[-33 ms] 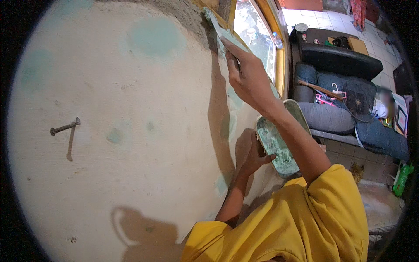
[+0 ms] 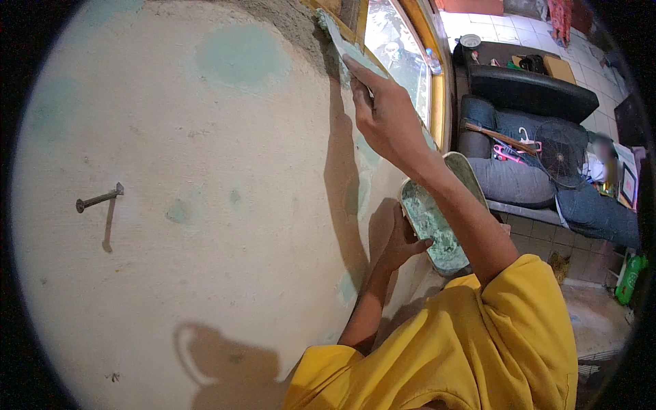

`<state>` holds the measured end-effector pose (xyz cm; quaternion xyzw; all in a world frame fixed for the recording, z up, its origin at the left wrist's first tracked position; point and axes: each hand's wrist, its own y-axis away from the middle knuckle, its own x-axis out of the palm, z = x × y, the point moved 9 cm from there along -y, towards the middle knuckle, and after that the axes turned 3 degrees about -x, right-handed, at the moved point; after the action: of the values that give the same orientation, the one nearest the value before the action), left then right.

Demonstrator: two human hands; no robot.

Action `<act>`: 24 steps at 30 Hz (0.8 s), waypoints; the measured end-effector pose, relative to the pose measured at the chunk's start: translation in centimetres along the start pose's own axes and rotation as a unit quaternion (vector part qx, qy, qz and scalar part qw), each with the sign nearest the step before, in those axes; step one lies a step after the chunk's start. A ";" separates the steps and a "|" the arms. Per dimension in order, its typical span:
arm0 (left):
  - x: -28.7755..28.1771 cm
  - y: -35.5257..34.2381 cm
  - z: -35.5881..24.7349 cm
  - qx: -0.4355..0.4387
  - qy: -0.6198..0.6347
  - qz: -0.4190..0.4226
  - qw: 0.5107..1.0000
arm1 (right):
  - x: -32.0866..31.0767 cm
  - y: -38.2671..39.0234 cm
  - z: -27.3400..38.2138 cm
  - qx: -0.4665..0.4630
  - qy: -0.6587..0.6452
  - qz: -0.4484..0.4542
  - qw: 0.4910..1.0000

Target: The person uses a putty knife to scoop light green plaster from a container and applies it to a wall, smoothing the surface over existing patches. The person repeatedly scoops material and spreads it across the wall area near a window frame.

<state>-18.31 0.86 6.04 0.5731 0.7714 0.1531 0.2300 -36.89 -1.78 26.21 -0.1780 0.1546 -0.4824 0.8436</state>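
My right hand (image 2: 386, 113) is closed on a flat putty knife (image 2: 336, 37), its blade loaded with pale green paste and lying against the rough grey top edge (image 2: 301, 31) of the cream wall (image 2: 150, 137), beside the window frame. My left hand (image 2: 403, 242) grips an oblong container (image 2: 430, 222) holding green paste, low beside the wall, partly behind my right forearm. The wall carries green patches (image 2: 239, 58) and a protruding bolt (image 2: 99, 199) at the left.
A yellow-framed window (image 2: 389, 44) is at upper center. To the right, a dark sofa (image 2: 512, 184) bears a fan guard, hangers and other items. A green bottle (image 2: 629, 280) is at lower right. A person's red-clothed legs (image 2: 560, 20) show at the top right on the tiled floor.
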 end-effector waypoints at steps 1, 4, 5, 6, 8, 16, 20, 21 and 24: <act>0.5 0.1 -0.9 -0.003 0.048 0.006 0.999 | -0.1 -0.1 0.5 -0.021 0.020 -0.013 0.999; 0.8 0.4 -1.2 0.013 0.146 0.012 0.989 | 0.3 -0.6 0.9 0.001 -0.009 0.028 1.000; 0.6 0.5 -1.3 0.024 0.169 0.009 0.985 | 0.5 -0.5 1.1 -0.008 -0.009 0.020 1.000; 0.4 0.6 -1.2 0.031 0.183 0.007 0.983 | 0.8 -0.4 1.2 -0.018 -0.009 0.013 1.000; 0.5 0.3 -0.8 0.042 0.201 0.014 0.979 | 0.8 -0.3 1.3 -0.033 0.006 0.002 0.999; 0.2 0.4 -2.4 0.020 0.052 0.007 0.998 | 1.2 -0.7 2.4 -0.055 0.048 0.027 0.997; 0.5 0.5 -1.9 0.032 0.132 0.021 0.991 | 0.7 -1.1 2.9 -0.081 0.090 0.042 0.992; 0.5 0.4 -1.6 0.044 0.170 0.027 0.984 | 0.5 -1.2 3.1 -0.088 0.095 0.045 0.991; 0.5 0.1 -2.0 0.002 0.086 0.013 0.996 | 0.7 -1.4 2.3 -0.071 0.077 0.083 0.991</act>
<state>-19.38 1.40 7.68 0.5681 0.7814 0.2029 0.1597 -36.64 -2.66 28.83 -0.1865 0.2676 -0.4112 0.8512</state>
